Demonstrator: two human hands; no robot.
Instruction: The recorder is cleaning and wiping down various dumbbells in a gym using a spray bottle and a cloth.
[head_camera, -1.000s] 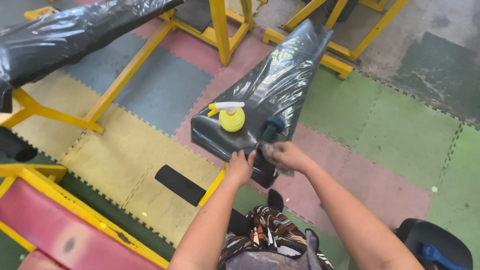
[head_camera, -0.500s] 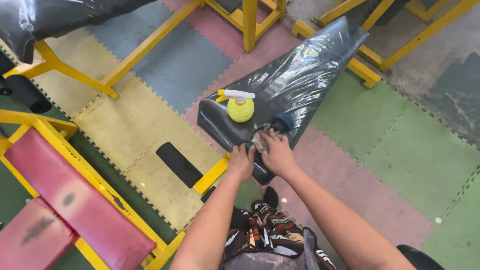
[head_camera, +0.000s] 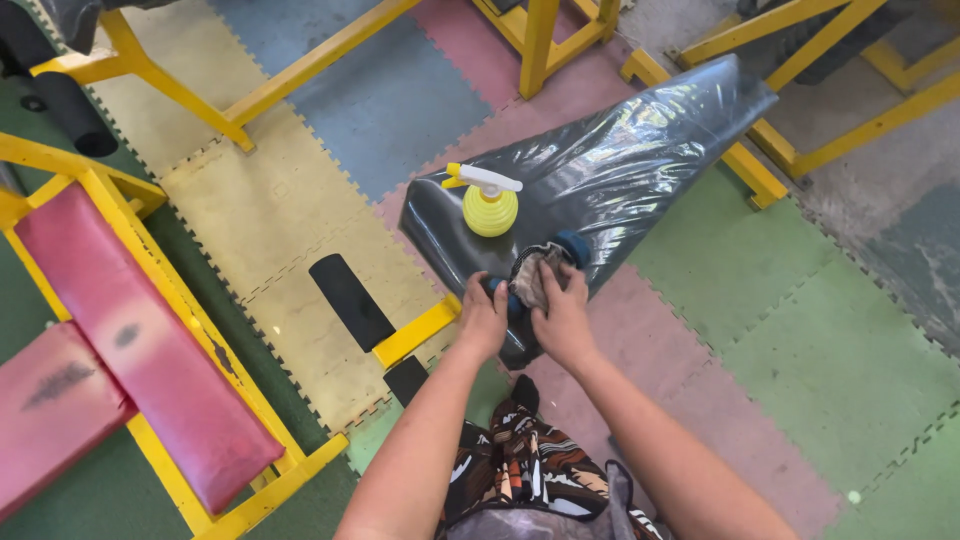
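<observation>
Both hands have shifted slightly lower on the bench pad's near end: the left hand (head_camera: 484, 318) clasps a blue dumbbell (head_camera: 560, 256), while the right hand (head_camera: 562, 318) presses a soft, limp rag (head_camera: 534, 277) around its handle. Dense and stiff, it looks best gripped mid-handle; a yellow spray bottle (head_camera: 489, 203) stands at 11 o'clock on the plastic-wrapped black bench pad (head_camera: 640, 150).

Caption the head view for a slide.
Both hands, left hand and right hand, press a cloth onto a plastic-wrapped black bench pad beside a yellow spray bottle.

One yellow spray bottle (head_camera: 489, 203), one rag (head_camera: 535, 277), one blue dumbbell (head_camera: 560, 258) (partly hidden), one black wrapped pad (head_camera: 620, 160), two red pads (head_camera: 140, 350).
</observation>
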